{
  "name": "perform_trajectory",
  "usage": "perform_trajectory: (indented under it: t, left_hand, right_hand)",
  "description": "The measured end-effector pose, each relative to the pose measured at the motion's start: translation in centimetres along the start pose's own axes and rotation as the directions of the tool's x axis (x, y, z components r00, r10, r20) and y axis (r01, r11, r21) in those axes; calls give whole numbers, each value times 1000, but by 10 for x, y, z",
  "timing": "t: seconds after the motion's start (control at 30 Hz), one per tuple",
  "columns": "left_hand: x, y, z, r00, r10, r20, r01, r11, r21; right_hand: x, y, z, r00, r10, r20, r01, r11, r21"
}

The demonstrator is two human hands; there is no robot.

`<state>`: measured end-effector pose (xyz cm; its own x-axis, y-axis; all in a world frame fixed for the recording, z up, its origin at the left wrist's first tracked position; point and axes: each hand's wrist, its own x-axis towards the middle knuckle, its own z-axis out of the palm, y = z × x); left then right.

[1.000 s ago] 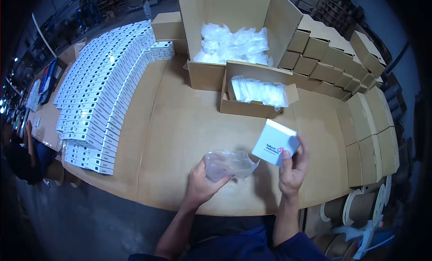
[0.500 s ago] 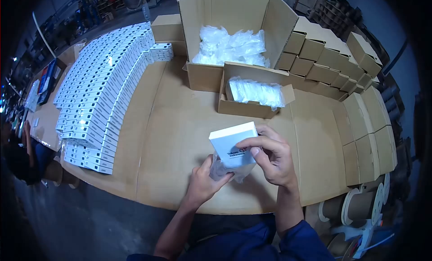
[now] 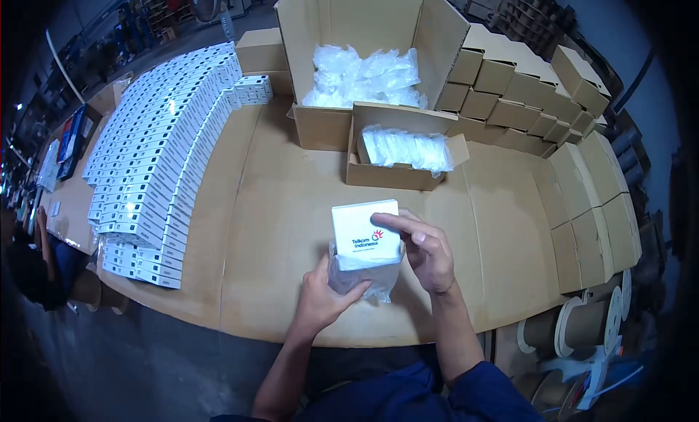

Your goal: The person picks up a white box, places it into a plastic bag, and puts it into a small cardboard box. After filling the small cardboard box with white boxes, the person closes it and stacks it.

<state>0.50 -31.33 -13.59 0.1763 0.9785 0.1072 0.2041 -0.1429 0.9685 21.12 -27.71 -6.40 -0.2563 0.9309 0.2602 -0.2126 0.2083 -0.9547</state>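
Note:
A white box (image 3: 354,219) printed "Telkom Indonesia" with a red logo sits upright, its lower part inside a clear plastic bag (image 3: 375,281). My left hand (image 3: 324,298) wraps the bagged lower end from the left, thumb across the front. At the box's right edge is my right hand (image 3: 428,253), its index finger lying across the printed face and its thumb bent beside it; the fingers behind are partly hidden. Beyond my hands, an open small carton (image 3: 393,176) holds a row of plastic-wrapped white boxes (image 3: 408,150).
A large open carton (image 3: 324,127) full of clear plastic bags (image 3: 364,76) stands at the back. Stacked white boxes (image 3: 156,152) fill the left side. Brown cartons (image 3: 510,101) are piled at back right, with more cartons (image 3: 601,236) along the right edge. Cable spools (image 3: 575,331) stand below right.
The white box has turned its printed face towards me and sits lower in the bag. My right thumb has come off the face, and the right hand has shifted left and slightly down.

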Motion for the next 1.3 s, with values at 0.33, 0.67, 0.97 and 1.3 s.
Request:
perform_trajectory:
  t: [0.33, 0.67, 0.97, 1.3]
  left_hand:
    - [-8, -9, 1, 988, -149, 27, 135, 789, -599]
    - [-4, -29, 12, 988, -103, -117, 21, 831, -556]
    - [1, -16, 4, 990, -22, -139, -27, 940, -340]
    - [5, -17, 7, 987, 30, -156, -90, 913, -397]
  right_hand:
    - [-9, 23, -2, 998, 61, 22, -62, 998, 26]
    - [-47, 71, 2, 905, 327, -273, -226, 912, 343]
    - [-45, 70, 11, 913, 226, -339, -86, 921, 381]
    - [-34, 52, 25, 959, 98, -267, 38, 887, 460]
